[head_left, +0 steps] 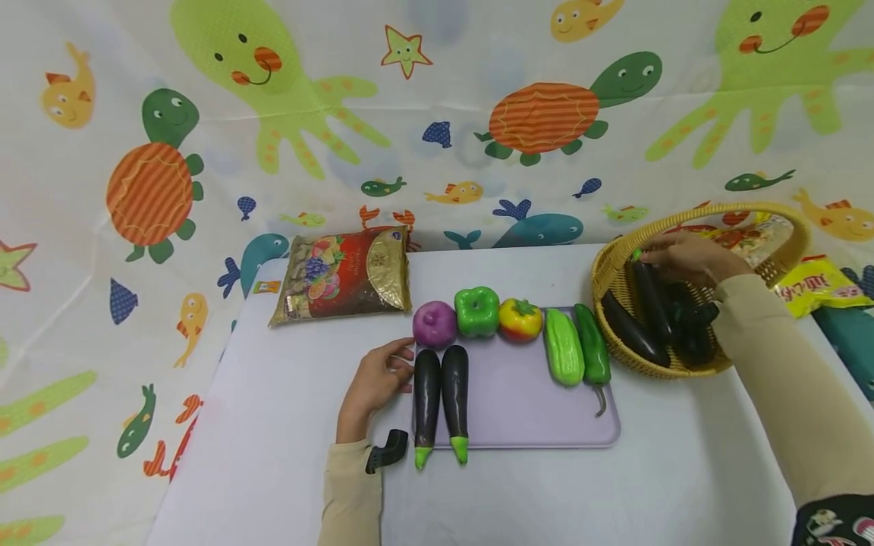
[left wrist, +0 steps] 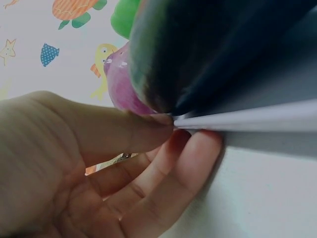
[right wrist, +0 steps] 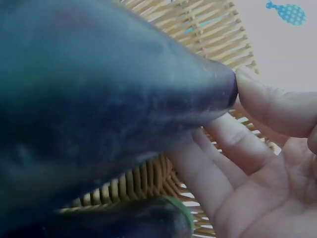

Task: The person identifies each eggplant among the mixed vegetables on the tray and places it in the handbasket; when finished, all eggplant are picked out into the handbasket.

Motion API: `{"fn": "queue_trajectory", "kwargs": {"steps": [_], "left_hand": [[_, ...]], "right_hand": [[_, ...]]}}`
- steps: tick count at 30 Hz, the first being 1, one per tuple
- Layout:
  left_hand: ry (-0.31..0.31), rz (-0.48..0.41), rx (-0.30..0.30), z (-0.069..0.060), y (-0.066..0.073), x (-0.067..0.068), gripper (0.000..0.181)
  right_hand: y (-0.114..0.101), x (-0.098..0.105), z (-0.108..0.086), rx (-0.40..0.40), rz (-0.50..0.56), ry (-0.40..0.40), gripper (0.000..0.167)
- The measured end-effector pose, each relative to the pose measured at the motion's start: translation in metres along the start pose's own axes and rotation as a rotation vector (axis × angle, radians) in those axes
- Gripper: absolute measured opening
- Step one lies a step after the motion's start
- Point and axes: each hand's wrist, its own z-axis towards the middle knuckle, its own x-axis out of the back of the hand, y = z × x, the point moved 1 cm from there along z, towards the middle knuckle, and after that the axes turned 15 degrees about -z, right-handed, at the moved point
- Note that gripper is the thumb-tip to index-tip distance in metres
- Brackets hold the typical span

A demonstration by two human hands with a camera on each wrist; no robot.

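My left hand (head_left: 375, 383) pinches the left rim of the lilac tray (head_left: 519, 402); in the left wrist view the thumb lies at the tray edge (left wrist: 247, 119) with fingers below it. Two eggplants (head_left: 426, 402) (head_left: 455, 394) lie side by side at the tray's left, green ends toward the front. Over the wicker basket (head_left: 608, 262), my right hand (head_left: 690, 256) grips an eggplant (head_left: 652, 296) near its upper end. The right wrist view shows the thumb against the tip of that eggplant (right wrist: 124, 89), fingers beneath. Another eggplant (head_left: 631, 330) lies in the basket beside more dark vegetables.
Along the tray's back sit a purple onion (head_left: 435, 324), a green pepper (head_left: 476, 311) and a yellow-red pepper (head_left: 520, 320). A light green vegetable (head_left: 564, 347) and a green chili (head_left: 592, 345) lie at its right. A red-gold bag (head_left: 344, 273) stands behind; a yellow packet (head_left: 819, 284) is right of the basket.
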Motion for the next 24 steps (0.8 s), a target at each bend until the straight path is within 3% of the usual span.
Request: {"fn": "queue_trajectory", "kwargs": {"steps": [4,6,12,24], "left_hand": [[0.002,0.009,0.006,0.0,0.0,0.0,0.056],[0.004,0.009,0.009,0.0,0.0,0.0,0.056],[0.001,0.002,0.012,0.001,0.001,-0.001,0.056],[-0.004,-0.002,0.016,0.001,-0.001,0.0,0.056]], "right_hand": [[0.007,0.0,0.003,-0.026,0.057,-0.046,0.028],[0.008,0.0,0.004,-0.038,0.052,-0.056,0.03],[-0.001,-0.001,0.004,-0.042,-0.149,-0.064,0.055],[-0.01,-0.003,0.0,0.001,-0.284,-0.069,0.044]]}}
